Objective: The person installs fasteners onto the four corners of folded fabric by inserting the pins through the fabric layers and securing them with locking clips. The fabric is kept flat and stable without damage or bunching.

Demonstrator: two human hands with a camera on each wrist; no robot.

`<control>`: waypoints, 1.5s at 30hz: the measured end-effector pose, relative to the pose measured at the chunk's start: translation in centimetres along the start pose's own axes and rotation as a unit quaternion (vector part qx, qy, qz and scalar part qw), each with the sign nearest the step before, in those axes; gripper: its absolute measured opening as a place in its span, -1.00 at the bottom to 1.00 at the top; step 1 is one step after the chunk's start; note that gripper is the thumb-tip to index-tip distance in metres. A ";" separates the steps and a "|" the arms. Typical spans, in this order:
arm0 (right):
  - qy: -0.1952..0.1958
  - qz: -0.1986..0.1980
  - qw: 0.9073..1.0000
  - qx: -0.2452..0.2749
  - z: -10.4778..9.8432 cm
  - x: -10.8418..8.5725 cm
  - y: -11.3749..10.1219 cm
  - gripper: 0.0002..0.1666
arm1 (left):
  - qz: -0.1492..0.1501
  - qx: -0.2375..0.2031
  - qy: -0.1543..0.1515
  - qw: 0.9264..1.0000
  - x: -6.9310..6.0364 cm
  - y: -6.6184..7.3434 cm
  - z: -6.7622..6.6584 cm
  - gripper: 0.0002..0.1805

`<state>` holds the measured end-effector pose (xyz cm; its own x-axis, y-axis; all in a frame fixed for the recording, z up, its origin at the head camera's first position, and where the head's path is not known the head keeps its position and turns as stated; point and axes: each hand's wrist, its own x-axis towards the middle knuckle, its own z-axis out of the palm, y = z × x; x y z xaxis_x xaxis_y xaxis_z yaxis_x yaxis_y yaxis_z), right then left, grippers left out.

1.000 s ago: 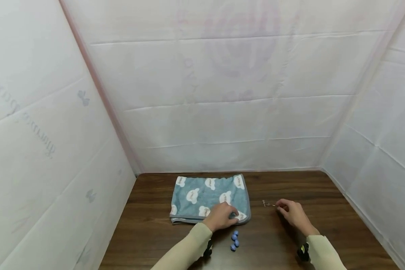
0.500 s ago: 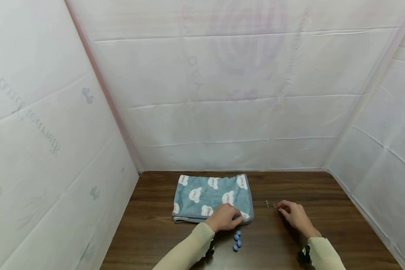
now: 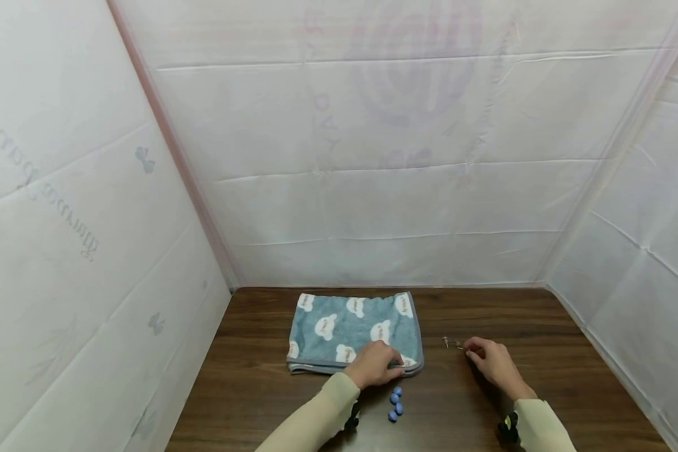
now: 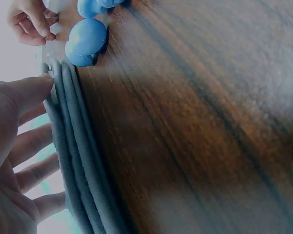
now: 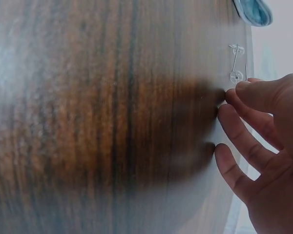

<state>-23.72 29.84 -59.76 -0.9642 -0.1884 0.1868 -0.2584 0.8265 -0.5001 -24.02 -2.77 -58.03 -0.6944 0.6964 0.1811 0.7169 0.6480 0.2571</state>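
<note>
My left hand (image 3: 375, 364) rests on the near right corner of a folded teal blanket (image 3: 339, 326) with white bear-head patches. In the left wrist view the thumb touches the stacked grey edge (image 4: 71, 126), and the other fingers lie relaxed over the top. Just in front of that corner are several small blue rounded knobs (image 3: 395, 405), mushroom-shaped up close. Further right, the thumb and forefinger of my right hand (image 3: 494, 364) pinch a thin pin (image 5: 246, 71), its head hidden by the fingers. Beside it lie loose pins with clear round heads (image 5: 236, 76).
Everything lies on a dark brown wood-grain table (image 3: 260, 402). White sheeting stands behind (image 3: 339, 207) and on the left (image 3: 90, 282) and right (image 3: 644, 282) sides, close to the table's edges.
The head view has shifted slightly. My right hand stays beside the pins, and the pin at its fingertips has changed angle a little. My left hand's thumb and fingers shift slightly on the blanket.
</note>
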 end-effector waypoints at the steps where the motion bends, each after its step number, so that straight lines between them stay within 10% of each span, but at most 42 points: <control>1: 0.001 0.001 1.000 0.001 0.0 0.0 0.0 -0.87 | 0.003 -0.001 0.004 1.000 0.0 0.0 0.0 -0.83; 14: 0.000 0.003 1.000 -0.002 0.0 -0.1 -0.2 -0.88 | 0.015 -0.011 0.020 1.000 -0.5 -0.1 0.1 -0.80; 30: 0.059 -0.037 0.998 -0.003 0.1 0.3 -1.0 -0.85 | -0.003 -0.110 0.165 0.980 -0.1 -0.8 -1.0 -0.79; 45: 0.116 -0.083 0.989 0.032 0.5 1.6 -3.2 -0.84 | -0.044 -0.168 0.134 0.976 -0.2 -1.9 -2.2 -0.66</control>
<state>-24.47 26.61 -58.33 -0.8702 -0.1859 0.4563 -0.4229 0.7571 -0.4980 -25.35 -4.83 -56.50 -0.7760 0.5072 0.3749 0.6242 0.5322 0.5720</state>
